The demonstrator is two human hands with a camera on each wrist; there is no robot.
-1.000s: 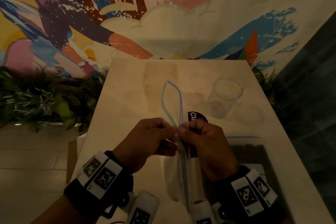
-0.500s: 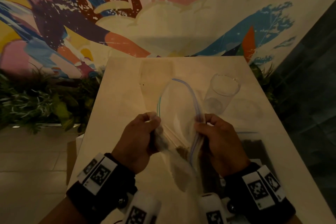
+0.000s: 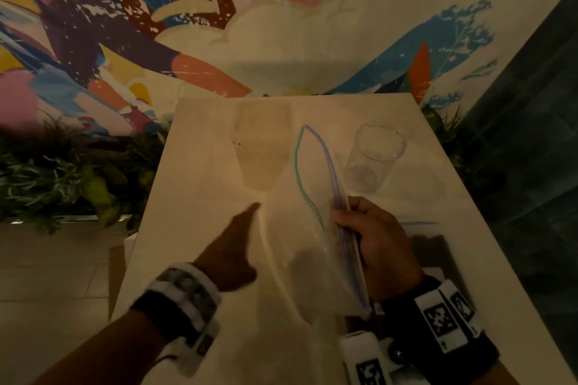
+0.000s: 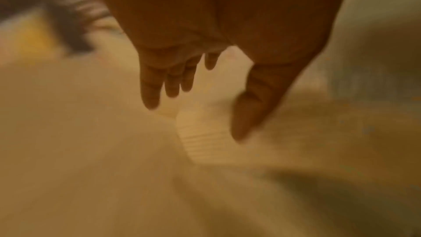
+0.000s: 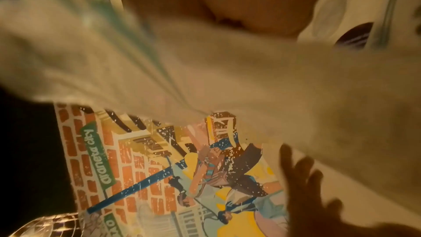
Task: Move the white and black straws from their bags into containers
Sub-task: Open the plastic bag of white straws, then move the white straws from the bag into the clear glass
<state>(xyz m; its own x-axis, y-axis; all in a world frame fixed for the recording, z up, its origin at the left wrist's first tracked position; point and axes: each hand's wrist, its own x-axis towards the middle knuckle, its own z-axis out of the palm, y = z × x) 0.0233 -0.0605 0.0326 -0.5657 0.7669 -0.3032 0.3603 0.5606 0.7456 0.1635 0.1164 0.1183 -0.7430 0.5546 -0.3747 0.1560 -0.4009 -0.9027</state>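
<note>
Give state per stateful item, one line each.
zip bag: unzipped, mouth gaping, held up off the table by one side of the zip.
clear cup: upright on the table, empty.
left hand: open, fingers straight, holding nothing.
right hand: grips the bag's zip edge.
second bag: flat on the table, dark contents; zip state unclear.

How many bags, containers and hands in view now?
Zip bags: 2, the held bag and the flat bag
Clear containers: 2, the left container and the right container
Hands: 2, the left hand and the right hand
Total: 6
</note>
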